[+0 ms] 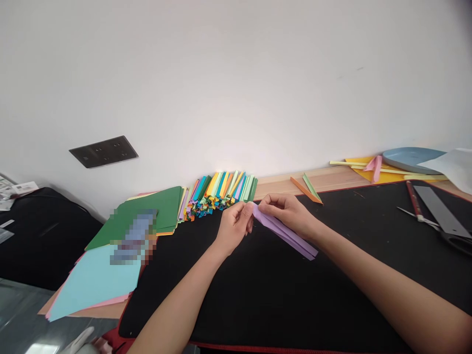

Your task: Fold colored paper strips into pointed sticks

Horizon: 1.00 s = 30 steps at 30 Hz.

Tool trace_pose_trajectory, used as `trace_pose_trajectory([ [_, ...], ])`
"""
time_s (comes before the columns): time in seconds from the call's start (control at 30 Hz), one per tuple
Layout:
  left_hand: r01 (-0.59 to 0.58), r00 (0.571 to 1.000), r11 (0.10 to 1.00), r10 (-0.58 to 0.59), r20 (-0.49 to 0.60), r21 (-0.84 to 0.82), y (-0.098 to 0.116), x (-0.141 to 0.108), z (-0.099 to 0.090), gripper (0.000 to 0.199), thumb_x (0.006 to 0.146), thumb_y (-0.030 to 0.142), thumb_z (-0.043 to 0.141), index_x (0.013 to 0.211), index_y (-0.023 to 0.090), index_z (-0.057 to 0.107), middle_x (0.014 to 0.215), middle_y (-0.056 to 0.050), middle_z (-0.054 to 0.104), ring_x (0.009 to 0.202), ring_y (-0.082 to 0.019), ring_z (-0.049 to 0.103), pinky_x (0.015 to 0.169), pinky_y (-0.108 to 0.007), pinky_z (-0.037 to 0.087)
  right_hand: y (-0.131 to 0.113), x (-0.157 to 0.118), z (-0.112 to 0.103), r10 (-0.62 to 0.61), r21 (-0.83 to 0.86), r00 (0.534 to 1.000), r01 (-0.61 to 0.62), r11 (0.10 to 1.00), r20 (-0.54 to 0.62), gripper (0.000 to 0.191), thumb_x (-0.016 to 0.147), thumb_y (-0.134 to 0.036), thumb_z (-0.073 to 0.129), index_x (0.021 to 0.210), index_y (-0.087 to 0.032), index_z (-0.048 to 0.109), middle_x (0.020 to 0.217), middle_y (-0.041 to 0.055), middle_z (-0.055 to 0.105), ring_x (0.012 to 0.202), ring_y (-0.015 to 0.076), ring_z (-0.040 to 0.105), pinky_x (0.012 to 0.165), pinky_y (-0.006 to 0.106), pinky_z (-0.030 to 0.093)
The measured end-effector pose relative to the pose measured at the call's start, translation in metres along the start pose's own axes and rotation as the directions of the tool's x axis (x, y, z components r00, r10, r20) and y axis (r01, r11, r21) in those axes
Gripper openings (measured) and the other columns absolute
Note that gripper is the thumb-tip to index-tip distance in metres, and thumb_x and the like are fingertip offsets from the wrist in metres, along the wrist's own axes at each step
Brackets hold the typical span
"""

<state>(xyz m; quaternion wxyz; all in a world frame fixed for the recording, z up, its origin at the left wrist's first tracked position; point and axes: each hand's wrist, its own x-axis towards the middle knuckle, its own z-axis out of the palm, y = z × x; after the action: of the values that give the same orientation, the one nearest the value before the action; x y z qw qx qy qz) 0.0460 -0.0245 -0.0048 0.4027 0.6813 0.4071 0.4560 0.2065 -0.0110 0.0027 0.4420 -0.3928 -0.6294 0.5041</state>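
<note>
Paper strip, lilac and folded, over black mat — upper-left end pinched by left hand and right hand, both narrow — likely light, creasing easily; best held along folds.

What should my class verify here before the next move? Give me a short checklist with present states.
1. Left hand on the purple strip's far end: ok, fingers closed there.
2. Right hand steadying the same strip: ok, it pinches close to the left.
3. Layers pressed flat along its length: not ok, they stand apart towards the near end.
4. Tip edges lined up: cannot tell, fingers cover them.
5. Scissors away from both hands: ok, they lie at the right of the black mat.
6. All other strips in the colourful pile: not ok, an orange strip lies apart.
</note>
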Motion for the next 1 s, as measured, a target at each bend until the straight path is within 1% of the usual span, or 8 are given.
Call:
trace_pose_trajectory([
  [0.23, 0.014, 0.999, 1.0, -0.015, 0.036, 0.013, 0.002, 0.0004, -0.0006, 0.033, 0.086, 0.039, 0.048, 0.062, 0.017, 0.045, 0.05, 0.004, 0.047, 0.042, -0.007, 0.044, 0.044, -0.019, 0.034, 0.0041, 0.0021, -0.0011, -0.015, 0.001, 0.999, 0.015, 1.0, -0.049, 0.033, 0.069, -0.047, 0.063, 0.061, -0.017, 0.053, 0.059, -0.0034, 0.05, 0.053, 0.0088, 0.042, 0.052, 0.023, 0.035],
  [0.5, 0.049, 0.997, 0.998, -0.051, 0.063, 0.028, 0.0026, 0.0009, -0.0012, 0.028, 0.085, 0.036, 0.047, 0.064, 0.017, 0.047, 0.05, 0.004, 0.047, 0.042, -0.006, 0.045, 0.043, -0.018, 0.035, 0.0055, 0.0022, -0.0017, -0.017, -0.031, 0.996, 0.015, 0.999, -0.089, 0.033, 0.07, -0.048, 0.061, 0.061, -0.017, 0.051, 0.059, -0.0033, 0.047, 0.053, 0.0088, 0.04, 0.05, 0.023, 0.032],
  [0.67, 0.059, 0.995, 0.998, -0.062, 0.073, 0.035, 0.0034, 0.0009, -0.0016, 0.029, 0.084, 0.039, 0.048, 0.065, 0.017, 0.047, 0.051, 0.004, 0.048, 0.042, -0.006, 0.045, 0.041, -0.017, 0.035, 0.0056, 0.003, -0.0022, -0.007, -0.039, 0.995, 0.004, 0.999, -0.098, 0.032, 0.069, -0.046, 0.062, 0.061, -0.017, 0.051, 0.059, -0.0032, 0.047, 0.053, 0.0089, 0.039, 0.05, 0.023, 0.032],
  [0.83, 0.063, 0.996, 0.998, -0.064, 0.069, 0.024, 0.0021, 0.0011, -0.0011, 0.03, 0.084, 0.041, 0.048, 0.066, 0.017, 0.048, 0.051, 0.004, 0.048, 0.041, -0.006, 0.045, 0.04, -0.017, 0.034, 0.0005, 0.0026, -0.0016, -0.009, -0.058, 0.995, 0.004, 0.998, -0.097, 0.032, 0.069, -0.046, 0.061, 0.059, -0.017, 0.05, 0.058, -0.0033, 0.047, 0.053, 0.0089, 0.039, 0.051, 0.023, 0.032],
  [1.0, 0.046, 0.998, 0.999, -0.046, 0.049, -0.001, 0.0018, 0.0011, -0.0007, 0.029, 0.085, 0.039, 0.047, 0.067, 0.016, 0.05, 0.051, 0.004, 0.048, 0.041, -0.006, 0.045, 0.041, -0.018, 0.035, 0.0002, 0.0017, -0.0013, -0.002, -0.016, 0.994, 0.001, 1.0, -0.11, 0.033, 0.069, -0.047, 0.062, 0.06, -0.017, 0.05, 0.058, -0.0035, 0.047, 0.052, 0.0086, 0.039, 0.05, 0.023, 0.032],
])
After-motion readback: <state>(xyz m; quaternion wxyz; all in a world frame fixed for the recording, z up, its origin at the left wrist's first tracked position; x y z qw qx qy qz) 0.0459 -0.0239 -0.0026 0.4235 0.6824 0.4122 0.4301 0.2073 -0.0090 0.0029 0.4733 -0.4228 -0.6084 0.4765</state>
